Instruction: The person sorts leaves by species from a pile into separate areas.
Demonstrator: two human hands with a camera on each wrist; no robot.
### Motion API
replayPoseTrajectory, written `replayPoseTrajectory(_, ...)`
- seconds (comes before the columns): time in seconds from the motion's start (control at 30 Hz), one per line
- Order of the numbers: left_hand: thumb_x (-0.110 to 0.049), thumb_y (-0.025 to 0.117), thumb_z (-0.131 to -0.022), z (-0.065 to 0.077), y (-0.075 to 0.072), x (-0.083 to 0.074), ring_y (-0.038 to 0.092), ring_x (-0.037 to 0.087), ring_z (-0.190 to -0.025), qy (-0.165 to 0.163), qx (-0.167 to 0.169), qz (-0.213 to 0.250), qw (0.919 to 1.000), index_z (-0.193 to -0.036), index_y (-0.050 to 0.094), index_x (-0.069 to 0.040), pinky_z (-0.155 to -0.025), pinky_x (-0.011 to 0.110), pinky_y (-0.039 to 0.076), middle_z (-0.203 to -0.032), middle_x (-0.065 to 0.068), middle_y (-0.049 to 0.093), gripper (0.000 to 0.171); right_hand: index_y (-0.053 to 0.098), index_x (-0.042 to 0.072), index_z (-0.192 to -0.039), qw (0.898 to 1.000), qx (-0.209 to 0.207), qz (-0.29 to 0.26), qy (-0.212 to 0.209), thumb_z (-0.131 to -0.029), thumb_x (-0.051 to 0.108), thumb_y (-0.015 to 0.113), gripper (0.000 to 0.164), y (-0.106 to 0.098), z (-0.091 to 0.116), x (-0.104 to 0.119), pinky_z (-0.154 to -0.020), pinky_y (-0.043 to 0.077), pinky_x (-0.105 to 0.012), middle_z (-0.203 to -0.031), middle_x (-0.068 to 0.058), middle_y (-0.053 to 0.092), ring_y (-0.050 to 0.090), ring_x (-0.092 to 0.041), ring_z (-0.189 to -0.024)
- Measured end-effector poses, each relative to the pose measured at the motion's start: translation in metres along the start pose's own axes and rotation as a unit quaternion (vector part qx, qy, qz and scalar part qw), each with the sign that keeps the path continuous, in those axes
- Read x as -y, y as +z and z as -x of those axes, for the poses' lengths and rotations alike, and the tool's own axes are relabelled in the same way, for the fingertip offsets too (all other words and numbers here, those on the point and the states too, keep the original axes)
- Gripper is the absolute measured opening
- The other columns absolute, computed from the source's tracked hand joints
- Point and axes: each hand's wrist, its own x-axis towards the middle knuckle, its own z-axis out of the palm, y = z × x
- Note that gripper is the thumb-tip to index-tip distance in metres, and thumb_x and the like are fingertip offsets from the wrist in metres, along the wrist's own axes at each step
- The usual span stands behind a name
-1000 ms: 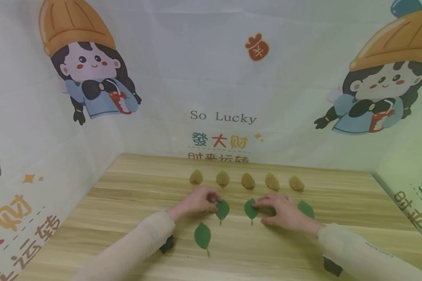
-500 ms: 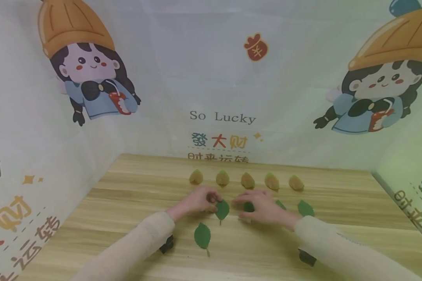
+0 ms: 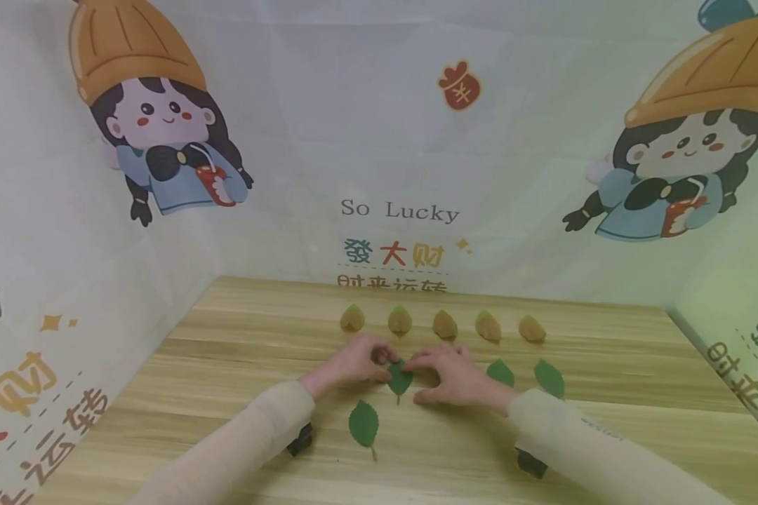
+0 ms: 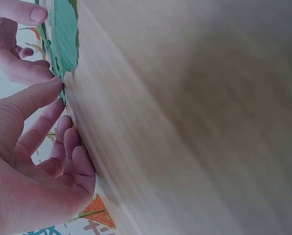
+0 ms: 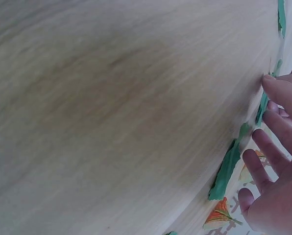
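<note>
In the head view my left hand pinches the edge of a serrated green leaf between thumb and index finger. From the right, my right hand reaches to the same leaf, its index fingertip touching the upper edge; its thumb stays apart, lower down. The right wrist view shows that hand's fingers spread loosely along the table. Closer to me lies another green leaf, its stem towards me. Two more leaves, a partly covered one and one farther right, lie beyond the right forearm.
Several small orange-and-green, lantern-shaped pieces stand in a row at the back, the leftmost piece beyond my left hand. A wooden table carries everything. Printed cloth surrounds it at the back and sides.
My right hand has moved left, from the leaf beside it to the one at my left hand, uncovering a leaf on the right. My left hand has stayed in place.
</note>
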Motion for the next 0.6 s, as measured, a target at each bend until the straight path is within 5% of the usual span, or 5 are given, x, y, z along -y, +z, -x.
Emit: replayPoseTrajectory(0.6, -0.005, 0.077, -0.08, 0.0009, 0.0008, -0.0012, 0.063, 0.021, -0.099, -0.006, -0.004, 0.005, 1.0, -0.108, 0.071, -0.006, -0.086, 0.035, 0.053, -0.106, 0.01, 0.071, 0.029, 0.07, 0.021, -0.122, 0.999, 0.006, 0.035, -0.007, -0.084, 0.038, 0.076, 0.043, 0.0007, 0.0013, -0.0011, -0.09, 0.033, -0.052, -0.133, -0.003, 0.064, 0.052, -0.031, -0.124)
